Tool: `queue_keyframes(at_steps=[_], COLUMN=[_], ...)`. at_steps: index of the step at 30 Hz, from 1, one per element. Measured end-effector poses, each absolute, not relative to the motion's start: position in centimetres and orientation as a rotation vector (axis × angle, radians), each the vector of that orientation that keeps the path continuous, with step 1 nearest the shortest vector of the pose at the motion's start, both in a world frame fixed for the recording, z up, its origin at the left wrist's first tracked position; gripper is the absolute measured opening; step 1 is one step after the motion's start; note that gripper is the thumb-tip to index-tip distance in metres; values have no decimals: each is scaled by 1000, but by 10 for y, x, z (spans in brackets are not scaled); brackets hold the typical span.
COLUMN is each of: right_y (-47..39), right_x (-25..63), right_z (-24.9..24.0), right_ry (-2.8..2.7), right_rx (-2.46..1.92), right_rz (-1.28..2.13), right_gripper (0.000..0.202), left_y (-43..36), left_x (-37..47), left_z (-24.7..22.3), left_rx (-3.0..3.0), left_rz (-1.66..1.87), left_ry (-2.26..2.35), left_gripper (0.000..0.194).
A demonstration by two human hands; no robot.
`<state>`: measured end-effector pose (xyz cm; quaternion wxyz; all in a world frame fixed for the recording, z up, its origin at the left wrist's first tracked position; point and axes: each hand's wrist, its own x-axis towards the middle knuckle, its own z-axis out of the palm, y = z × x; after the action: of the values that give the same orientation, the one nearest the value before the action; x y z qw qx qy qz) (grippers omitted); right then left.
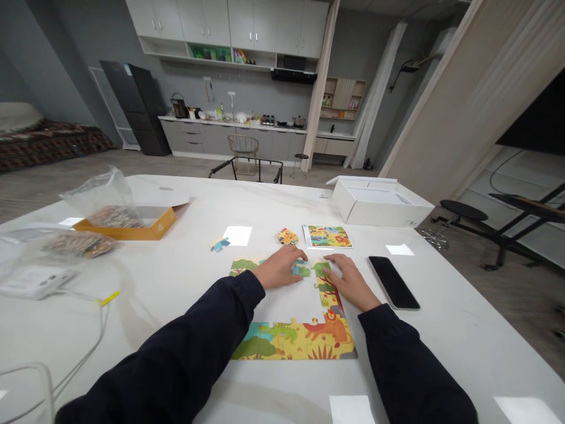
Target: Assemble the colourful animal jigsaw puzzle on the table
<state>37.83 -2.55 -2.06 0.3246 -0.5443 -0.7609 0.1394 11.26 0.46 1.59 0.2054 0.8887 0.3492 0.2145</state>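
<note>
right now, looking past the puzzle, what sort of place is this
Probably a home-style kitchen area: a dark fridge, white wall cabinets and a range hood show at the back.

Grey counter (271, 140) along grey wall (185, 79), white cabinets (265, 23) above the counter. Left of the counter: dark fridge (145, 112), farther left a patterned cover (53, 141); right of it: pale curtain (375, 97), wooden shelf unit (343, 94). Gold chair (243, 140) before the counter, grey-brown floor (48, 179).
</note>
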Motion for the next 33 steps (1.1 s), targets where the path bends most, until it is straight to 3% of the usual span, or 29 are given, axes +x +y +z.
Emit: queue_keyframes(at_steps=[8,18,21,25,29,33], right_y=[-21,-17,-19,-24,-26,-26], right_x=[380,382,381,380,381,384], right_z=[-31,-38,-37,-27,-19,-20], right_ry=[-2032,-2023,-2018,-1968,-1866,-1876], right_rx=[-1485,-1470,-1465,-1414,-1456,-1514], right_rz=[336,315,314,332,364,374], right_gripper=[30,30,28,38,38,42], left_y=[17,10,8,5,0,-3], left_x=[130,137,126,63,-45,-123], left_z=[5,8,17,26,12,-12], left_rx=[2387,2502,2569,2500,2238,1923], left_rz=[583,455,477,859,1201,1282], left_ry=[991,1041,985,1108,1635,1960], left_gripper=[22,21,30,28,17,12])
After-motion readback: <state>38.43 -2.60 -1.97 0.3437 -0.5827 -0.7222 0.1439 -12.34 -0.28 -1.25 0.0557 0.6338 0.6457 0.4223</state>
